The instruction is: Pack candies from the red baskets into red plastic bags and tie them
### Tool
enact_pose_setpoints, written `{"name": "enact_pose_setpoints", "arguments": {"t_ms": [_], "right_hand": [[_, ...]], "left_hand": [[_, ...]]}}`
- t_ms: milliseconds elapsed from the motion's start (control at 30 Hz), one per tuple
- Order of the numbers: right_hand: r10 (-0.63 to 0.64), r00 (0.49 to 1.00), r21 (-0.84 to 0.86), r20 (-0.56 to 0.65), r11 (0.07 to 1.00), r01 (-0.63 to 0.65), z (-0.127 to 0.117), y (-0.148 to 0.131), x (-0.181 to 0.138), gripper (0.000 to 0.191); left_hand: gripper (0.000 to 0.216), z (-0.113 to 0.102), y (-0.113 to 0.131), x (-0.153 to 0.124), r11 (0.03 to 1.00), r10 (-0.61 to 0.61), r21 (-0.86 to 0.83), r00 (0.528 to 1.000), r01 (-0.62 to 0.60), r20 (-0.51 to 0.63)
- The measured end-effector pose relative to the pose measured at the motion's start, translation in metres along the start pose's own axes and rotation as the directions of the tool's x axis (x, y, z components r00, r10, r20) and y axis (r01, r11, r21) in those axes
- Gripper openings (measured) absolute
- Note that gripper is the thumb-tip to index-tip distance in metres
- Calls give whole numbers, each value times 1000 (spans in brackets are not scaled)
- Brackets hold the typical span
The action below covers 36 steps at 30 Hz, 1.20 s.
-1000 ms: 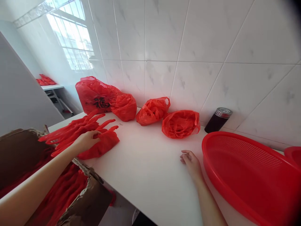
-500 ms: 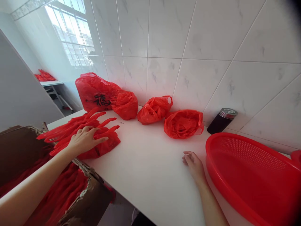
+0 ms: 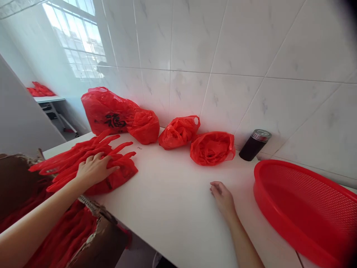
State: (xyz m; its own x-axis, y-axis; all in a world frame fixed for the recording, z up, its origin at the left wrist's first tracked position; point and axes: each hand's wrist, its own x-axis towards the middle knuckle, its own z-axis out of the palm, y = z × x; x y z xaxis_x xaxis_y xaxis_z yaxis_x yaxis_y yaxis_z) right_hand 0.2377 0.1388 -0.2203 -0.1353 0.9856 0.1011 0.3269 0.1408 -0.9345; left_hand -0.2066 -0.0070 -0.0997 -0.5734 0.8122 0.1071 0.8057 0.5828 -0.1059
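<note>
My left hand (image 3: 95, 170) lies on a pile of soft red glove-like things (image 3: 111, 156) with long finger-like ends, at the table's left edge. Its thumb is stretched away from the other fingers, which rest on top of the pile. My right hand (image 3: 223, 197) rests on the white table (image 3: 167, 201), fingers loosely bent with a gap at the thumb and nothing visible in them. To its right stands a large red plastic basket (image 3: 260, 186) with perforated sides, cut off by the frame.
Along the tiled wall are several red plastic bags (image 3: 180, 132), the leftmost printed with a black character. A dark thermos (image 3: 252, 147) with a silver lid stands at the back right. Below left, an open cardboard box (image 3: 108, 238) holds more red things (image 3: 69, 230).
The view has shifted slightly. The red basket sits farther right from the thermos and my right forearm than before. Both hands keep about the same places on the pile and table.
</note>
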Motion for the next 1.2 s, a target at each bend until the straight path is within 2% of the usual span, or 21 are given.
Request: {"name": "enact_pose_setpoints", "arguments": {"t_ms": [100, 233, 367, 433, 500, 567, 667, 767, 867, 933, 1067, 1133, 1200], "right_hand": [[-39, 996, -82, 76, 996, 45, 5, -19, -8, 26], [-87, 980, -131, 179, 985, 111, -10, -56, -19, 24], [-74, 987, -193, 146, 976, 102, -51, -88, -45, 24], [-63, 989, -221, 132, 971, 92, -70, -98, -64, 24], [-55, 992, -247, 117, 966, 83, -83, -101, -77, 23], [-67, 993, -259, 98, 962, 91, -86, -101, -77, 22], [-176, 980, -300, 93, 933, 196, -73, -99, -43, 21], [-295, 950, -508, 107, 805, 307, -48, -98, 21, 25], [-294, 949, -610, 116, 732, 302, -24, -97, 80, 30], [-283, 951, -644, 122, 707, 293, -15, -93, 106, 29], [-277, 957, -675, 87, 689, 262, -15, -86, 134, 24], [-288, 957, -647, 44, 721, 247, -24, -91, 144, 18], [-313, 949, -583, -24, 776, 241, -37, -103, 154, 22]], "left_hand": [[59, -12, 23, -1, 990, 129, -50, 991, -131, -27], [52, -22, 69, -8, 913, 358, -179, 930, -366, -78], [49, -23, 120, -23, 812, 503, -350, 864, -468, 13], [47, -24, 144, -31, 759, 577, -416, 814, -501, 71], [45, -29, 166, -37, 714, 640, -457, 759, -530, 118], [44, -35, 187, -41, 679, 688, -473, 711, -561, 145], [42, -40, 220, -46, 624, 749, -450, 653, -639, 112], [41, -34, 254, -50, 579, 784, -395, 619, -713, 30], [45, -17, 290, -52, 581, 778, -328, 626, -745, -43], [50, -5, 314, -49, 593, 763, -276, 638, -756, -106], [57, 17, 356, -32, 617, 725, -210, 652, -758, -223], [58, 25, 372, -19, 632, 704, -202, 663, -748, -253], [53, 31, 384, -8, 648, 684, -203, 678, -735, -270]]}}
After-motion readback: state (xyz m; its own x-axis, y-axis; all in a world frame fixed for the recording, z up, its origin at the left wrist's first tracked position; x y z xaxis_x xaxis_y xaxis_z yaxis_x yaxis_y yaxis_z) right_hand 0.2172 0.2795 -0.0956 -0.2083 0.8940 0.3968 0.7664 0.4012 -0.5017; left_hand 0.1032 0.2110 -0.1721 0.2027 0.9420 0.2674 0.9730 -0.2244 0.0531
